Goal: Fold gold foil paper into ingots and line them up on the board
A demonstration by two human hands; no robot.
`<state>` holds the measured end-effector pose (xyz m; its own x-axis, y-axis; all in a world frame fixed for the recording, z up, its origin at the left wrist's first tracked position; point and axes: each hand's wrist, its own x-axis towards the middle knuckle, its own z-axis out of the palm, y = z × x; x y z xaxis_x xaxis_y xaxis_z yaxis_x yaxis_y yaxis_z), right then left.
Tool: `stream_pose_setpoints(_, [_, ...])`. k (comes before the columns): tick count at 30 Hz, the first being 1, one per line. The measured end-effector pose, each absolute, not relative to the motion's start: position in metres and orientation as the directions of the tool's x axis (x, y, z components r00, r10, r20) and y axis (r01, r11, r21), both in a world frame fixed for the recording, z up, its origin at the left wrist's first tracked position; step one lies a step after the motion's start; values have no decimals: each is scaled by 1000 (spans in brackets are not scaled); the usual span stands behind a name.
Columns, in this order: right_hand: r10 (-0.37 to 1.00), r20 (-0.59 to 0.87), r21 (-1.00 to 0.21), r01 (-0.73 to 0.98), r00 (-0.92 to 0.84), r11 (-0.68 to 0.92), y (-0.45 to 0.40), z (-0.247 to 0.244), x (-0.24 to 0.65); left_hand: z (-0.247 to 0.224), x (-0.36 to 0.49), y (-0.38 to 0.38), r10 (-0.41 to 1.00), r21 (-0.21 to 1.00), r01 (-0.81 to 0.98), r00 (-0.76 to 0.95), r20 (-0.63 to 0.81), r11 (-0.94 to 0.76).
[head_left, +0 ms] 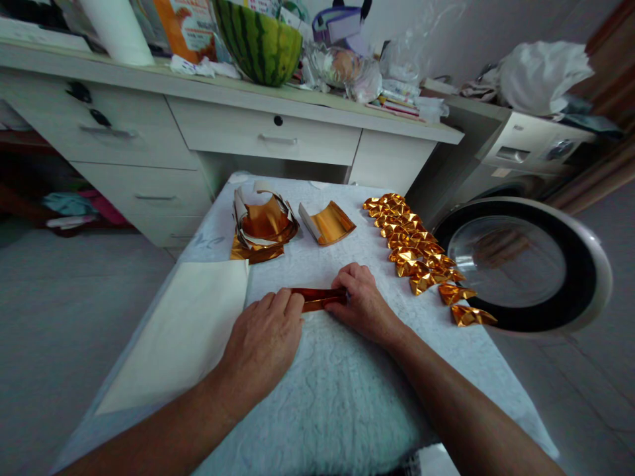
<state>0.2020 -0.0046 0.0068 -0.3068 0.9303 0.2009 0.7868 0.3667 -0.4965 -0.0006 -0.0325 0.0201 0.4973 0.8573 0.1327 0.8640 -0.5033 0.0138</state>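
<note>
Fingers (pixel 352 272) of our right hand (pixel 364 301) pinch one end of a folded foil strip (pixel 313 306) near mid-frame, while our left hand (pixel 270 330) closes over the other end. Guessing we hold both ends low against the cloth-covered desk (pixel 342 370) so the fold lines up straight. It's a narrow, shiny thing, dark copper-red with a brighter gold line, layers gaping slightly. Shaped gold pieces (pixel 407 244) sit bunched at right, probably so they don't get squashed by our arms.

Forearms (pixel 191 411) stretched forward, left hand (pixel 268 334) held palm down, right hand (pixel 364 303) turned inward, thumb (pixel 336 310) and fingers (pixel 348 279) pinched.
</note>
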Motion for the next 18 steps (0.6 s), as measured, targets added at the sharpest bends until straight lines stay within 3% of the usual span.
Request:
stream_pose_setpoints(7, [924,166,-531,758,-345,378,-5,14,205,13,-4,-25,808,186,839,395,438,-511])
stream_pose_setpoints(13, [909,174,-609,684,-380,402,-9,19,208,3,-9,-17,829,417,726,400,392,-547])
stream_pose_setpoints(18, [927,165,-752,565,-336,339,-12,21,210,9,-11,-17,866,499,711,363,344,-496])
